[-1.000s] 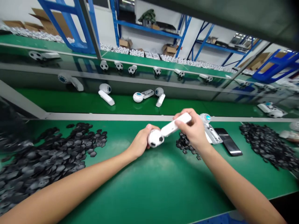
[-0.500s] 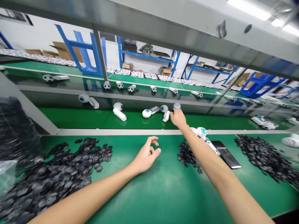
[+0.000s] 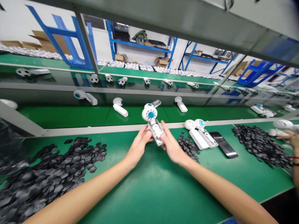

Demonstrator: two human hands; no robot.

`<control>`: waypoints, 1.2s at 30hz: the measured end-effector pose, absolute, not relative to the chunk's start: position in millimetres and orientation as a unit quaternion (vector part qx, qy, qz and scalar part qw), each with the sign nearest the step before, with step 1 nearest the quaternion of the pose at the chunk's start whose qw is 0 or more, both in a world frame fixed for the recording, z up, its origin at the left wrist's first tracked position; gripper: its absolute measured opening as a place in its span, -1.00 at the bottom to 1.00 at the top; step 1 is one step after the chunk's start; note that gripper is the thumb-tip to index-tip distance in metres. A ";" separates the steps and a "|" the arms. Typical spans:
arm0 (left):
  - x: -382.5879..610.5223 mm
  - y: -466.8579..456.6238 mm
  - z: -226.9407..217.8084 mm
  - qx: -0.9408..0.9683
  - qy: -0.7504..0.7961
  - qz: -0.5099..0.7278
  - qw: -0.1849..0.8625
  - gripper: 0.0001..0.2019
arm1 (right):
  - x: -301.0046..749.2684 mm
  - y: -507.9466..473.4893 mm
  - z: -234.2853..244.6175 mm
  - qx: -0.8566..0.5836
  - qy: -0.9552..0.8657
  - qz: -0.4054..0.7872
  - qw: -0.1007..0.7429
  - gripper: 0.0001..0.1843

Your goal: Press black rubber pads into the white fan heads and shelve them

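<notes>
A white handheld fan [image 3: 149,114] with a blue hub and an uncovered handle is held up over the front edge of the bench. My left hand [image 3: 139,143] grips its handle from the left, thumb on top. On the other side, my right hand [image 3: 172,144] has its fingers closed round the same handle. Beside my right forearm lies a small pile of black plastic pieces [image 3: 188,146]. Two more white fans [image 3: 198,137] rest behind that pile, next to a black smartphone [image 3: 223,144].
Large heaps of black pieces [image 3: 51,174] [image 3: 259,144] cover the bench at left and right. Several fans lie on the green conveyor [image 3: 98,116] beyond a metal rail [image 3: 112,128]. At far right, a co-worker's hand [image 3: 293,140] holds a white fan.
My right hand has come back from the conveyor with a fan, and my left hand, open before, now grips it too. A co-worker's hand has appeared at right.
</notes>
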State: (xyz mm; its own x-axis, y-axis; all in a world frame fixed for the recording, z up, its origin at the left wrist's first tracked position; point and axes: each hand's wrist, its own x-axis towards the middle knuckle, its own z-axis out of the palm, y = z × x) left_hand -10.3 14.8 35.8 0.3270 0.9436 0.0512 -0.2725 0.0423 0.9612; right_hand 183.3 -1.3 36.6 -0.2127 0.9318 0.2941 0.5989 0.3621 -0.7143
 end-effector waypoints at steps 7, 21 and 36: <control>-26.0 -23.0 67.7 0.446 0.290 0.388 0.753 -0.23 | 173.4 -93.4 37.3 -0.374 -0.861 0.198 0.283 0.08; -29.0 -34.3 81.8 0.368 0.338 0.424 0.755 -0.41 | 275.6 -43.0 20.7 -0.650 -0.728 -0.006 0.218 -0.74; -45.2 -34.3 59.8 0.432 0.317 0.326 0.779 -0.35 | 250.7 4.6 50.7 -0.642 -0.657 0.161 0.362 -0.42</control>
